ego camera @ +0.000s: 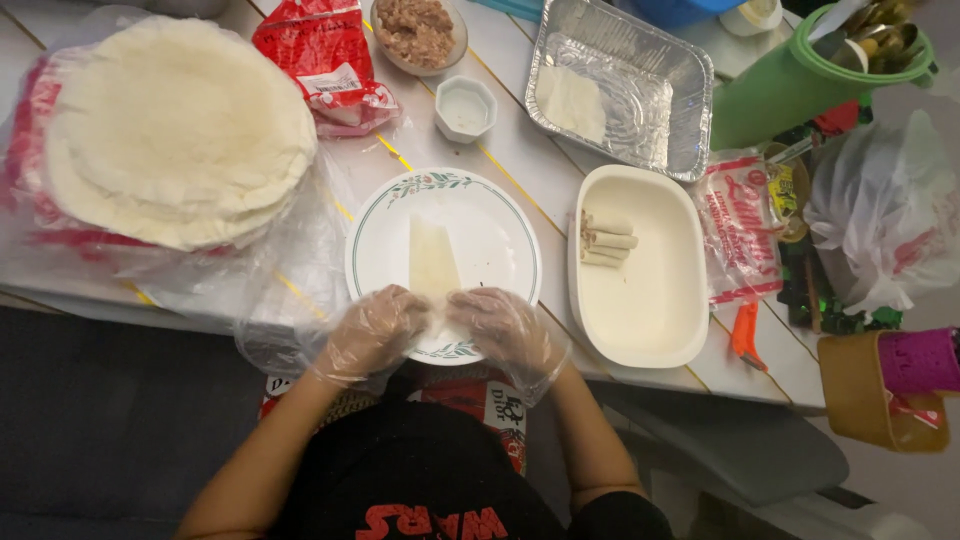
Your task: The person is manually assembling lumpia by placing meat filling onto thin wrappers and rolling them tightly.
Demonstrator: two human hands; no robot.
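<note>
A thin, pale, wedge-shaped sheet of wrapper dough (433,262) lies flat on a round white plate with a green and red floral rim (372,225), its narrow end pointing away from the person and its wide near edge under the fingertips. Both hands wear loose clear plastic gloves. The left hand (373,330) and the right hand (500,325) meet at that near edge, fingers curled down and seemingly pinching it from either side; the gloves blur how firmly each grip closes.

Judging by its look, the sheet is very light, limp and easy to tear, and probably a little tacky, so it seems best taken by the near edge with both hands spread along it rather than by one corner.

The plate sits at the near edge of the white planked bench (520,160). Just to its right is a white rounded-rectangle dish (650,310) holding a few slim finished rolls (606,241) against its left wall. Beyond that stands a crinkled foil tray (690,100) with one pale sheet in it. Farther back are a small white octagonal cup (465,107) and a bowl of brown minced filling (418,31). To the left, a tall stack of round pale wrappers (180,125) rests on clear plastic, with a red printed bag (325,60) beside it.
</note>
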